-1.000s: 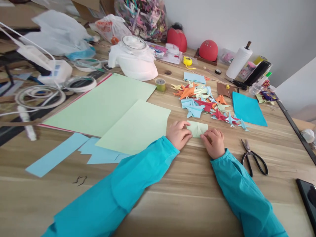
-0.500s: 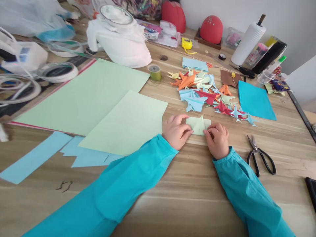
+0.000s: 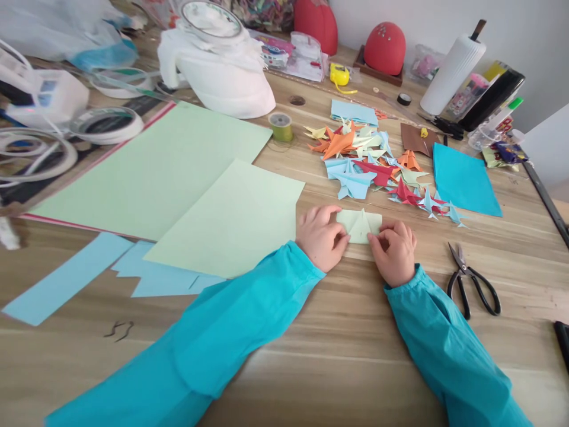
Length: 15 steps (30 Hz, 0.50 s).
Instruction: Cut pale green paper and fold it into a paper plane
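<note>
The left hand [image 3: 320, 237] and the right hand [image 3: 393, 252] are laid on the wooden table [image 3: 338, 356], close together, each pressed down with its fingertips on one end of a small folded pale-green paper [image 3: 360, 224]. The paper is held flat between the two hands, its far edge just beyond the fingers. Beyond the hands a heap of folded coloured paper shapes [image 3: 377, 172] is seen. Black scissors [image 3: 472, 284] are lying just right of the right hand. A pale-green sheet [image 3: 231, 219] is spread left of the left hand.
</note>
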{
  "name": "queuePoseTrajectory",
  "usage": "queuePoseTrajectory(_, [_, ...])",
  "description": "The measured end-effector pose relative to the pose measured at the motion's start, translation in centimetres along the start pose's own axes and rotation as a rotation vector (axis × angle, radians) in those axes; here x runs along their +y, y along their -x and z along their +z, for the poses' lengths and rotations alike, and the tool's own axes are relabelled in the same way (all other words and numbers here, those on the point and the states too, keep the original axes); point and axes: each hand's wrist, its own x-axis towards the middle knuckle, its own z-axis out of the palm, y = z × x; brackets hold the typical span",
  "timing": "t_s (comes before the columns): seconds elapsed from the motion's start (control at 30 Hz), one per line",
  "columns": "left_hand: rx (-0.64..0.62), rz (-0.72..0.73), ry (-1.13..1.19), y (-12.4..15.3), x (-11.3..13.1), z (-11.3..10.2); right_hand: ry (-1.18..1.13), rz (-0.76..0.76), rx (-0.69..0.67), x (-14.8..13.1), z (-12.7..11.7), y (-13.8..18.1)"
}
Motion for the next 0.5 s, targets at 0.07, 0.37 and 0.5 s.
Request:
queuePoseTrajectory(0.07, [0.011, 0.008, 0.001, 0.29, 0.23, 0.0, -0.011, 0.006, 0.007, -0.05, -0.16, 0.16])
queuePoseTrajectory(0.37, [0.068, 0.069, -0.03, 1.06, 0.94, 0.01, 0.002, -0.102, 0.023, -0.21, -0.67, 0.52])
queuePoseTrajectory(0.5, [0.05, 0.058, -0.038, 1.02, 0.87, 0.07, 0.019, -0.063, 0.006, -0.21, -0.52, 0.47])
